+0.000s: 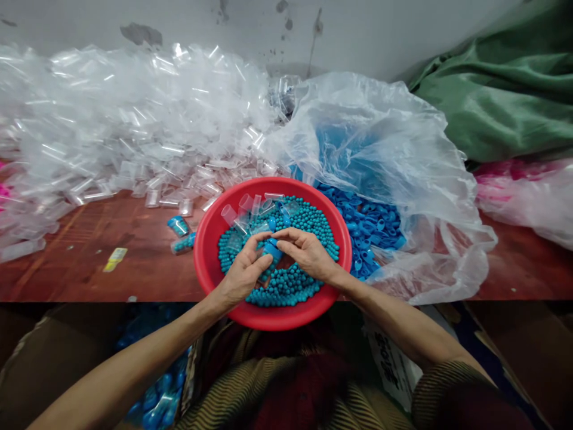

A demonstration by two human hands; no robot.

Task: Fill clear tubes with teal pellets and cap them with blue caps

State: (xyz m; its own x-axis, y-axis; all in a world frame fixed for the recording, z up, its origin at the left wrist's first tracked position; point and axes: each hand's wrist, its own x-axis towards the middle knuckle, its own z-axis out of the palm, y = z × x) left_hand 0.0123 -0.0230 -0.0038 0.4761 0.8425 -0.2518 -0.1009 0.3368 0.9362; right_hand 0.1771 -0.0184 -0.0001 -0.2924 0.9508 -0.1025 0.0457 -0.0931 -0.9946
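Note:
Over a red basin (345,257), my left hand (244,269) grips a small clear plastic tube with a blue cap (272,251), held tilted between thumb and fingers. The fingertips of my right hand (310,254) are pinched at the capped end, next to my left fingers. Blue-green beads (286,289) fill much of the basin below both hands. Several empty clear tubes (229,214) lie on the beads at the far left side. My fingers partly hide the held tube.
Clear tubes (134,119) are heaped along the wall. Blue caps (376,227) spill from a clear plastic bag (434,251) right of the basin. Two capped tubes (178,226) lie at its left. Below the table edge is a box of blue pieces (163,397).

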